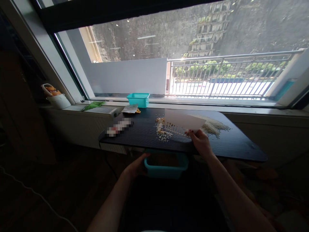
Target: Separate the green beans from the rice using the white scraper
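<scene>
My right hand [201, 142] pinches the near corner of a flat white sheet [184, 120] with a row of slots along its lower edge. The sheet stands tilted on the dark table. Left of it lies a loose patch of white and tan granules [162, 131], partly behind the slotted edge. To its right spreads a wider heap of pale granules [213, 125]. Below the table's front edge, my left hand [138, 166] is closed around the left end of a turquoise tub [166, 173]. Dark brown material fills part of the tub.
On the black table [142, 137] rest a pixelated object [119, 126] and a pale packet [130, 109]. A second turquoise tub [138, 100] stands by the window. A radiator [101, 111] and a white pot [58, 100] are at the left. A cable hangs from the table's left corner.
</scene>
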Motion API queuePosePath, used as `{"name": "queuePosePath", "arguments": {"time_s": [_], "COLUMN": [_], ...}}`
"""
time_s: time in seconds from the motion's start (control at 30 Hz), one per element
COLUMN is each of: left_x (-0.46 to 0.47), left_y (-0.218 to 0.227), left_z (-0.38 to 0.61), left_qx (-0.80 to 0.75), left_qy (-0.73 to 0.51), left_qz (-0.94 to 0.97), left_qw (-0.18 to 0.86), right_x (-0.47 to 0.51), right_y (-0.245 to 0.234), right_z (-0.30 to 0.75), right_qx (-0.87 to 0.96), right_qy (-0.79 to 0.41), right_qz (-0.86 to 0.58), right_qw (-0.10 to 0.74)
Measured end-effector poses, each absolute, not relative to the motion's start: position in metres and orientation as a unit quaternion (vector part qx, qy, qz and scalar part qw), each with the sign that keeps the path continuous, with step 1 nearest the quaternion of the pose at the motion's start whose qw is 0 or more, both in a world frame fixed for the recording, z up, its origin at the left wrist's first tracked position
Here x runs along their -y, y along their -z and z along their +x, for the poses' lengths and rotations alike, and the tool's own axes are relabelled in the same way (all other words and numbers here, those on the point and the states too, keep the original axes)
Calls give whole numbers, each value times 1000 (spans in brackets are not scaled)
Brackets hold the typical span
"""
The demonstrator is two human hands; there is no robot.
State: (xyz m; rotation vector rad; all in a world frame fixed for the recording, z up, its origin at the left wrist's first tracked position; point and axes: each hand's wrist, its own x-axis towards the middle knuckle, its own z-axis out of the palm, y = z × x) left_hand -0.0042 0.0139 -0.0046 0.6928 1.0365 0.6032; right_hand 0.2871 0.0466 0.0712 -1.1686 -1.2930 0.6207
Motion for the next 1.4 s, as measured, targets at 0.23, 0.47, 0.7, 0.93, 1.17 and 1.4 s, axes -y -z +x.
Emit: {"name": "queuePosePath", "arguments": {"time_s": [0.23,0.47,0.7,0.93,1.17,1.4], "left_x": [-13,-14,-14,-14,-14,-13], "left_y": [3,5,5,5,4,3], "left_z": [-4,-5,-5,-5,-5,-5], "left_qx": [-474,-471,-460,-465,-474,-475], "left_qy": [-285,-283,-279,-281,-283,-285], "left_qz": [326,328,331,325,318,315], "left_qw": [767,768,775,774,771,771], "right_x": [-52,-53,-48,-46,-45,-43], "right_y": [-66,-66,-71,-72,-74,-75], "right_z": [288,287,285,286,284,283], "right_qx": [556,571,586,586,595,595], "right_qy": [-271,-272,-284,-291,-309,-317], "right_qz": [-508,-509,-501,-498,-491,-484], "right_qw": [599,583,570,570,556,559]}}
